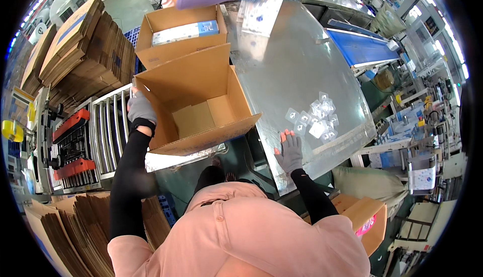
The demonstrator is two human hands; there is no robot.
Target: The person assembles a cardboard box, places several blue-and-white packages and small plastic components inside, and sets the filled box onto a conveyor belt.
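My left hand (141,107), in a grey fingerless glove, grips the left side of an open cardboard box (183,100). Its fingers lie along the box wall, partly hidden. Inside the box I see bare cardboard, with the flaps standing outward. My right hand (290,152), gloved the same way, rests flat with fingers spread near the close edge of a metal table (282,70). Just beyond its fingertips lies a loose heap of small clear plastic pieces (318,118).
Across the table a person in purple sleeves holds a white-and-blue package (261,12). Another open box (181,45) contains a similar package. Flattened cartons (85,50) stack at left beside a roller conveyor (110,131). A blue belt (362,48) runs at right. A carton (370,221) stands at lower right.
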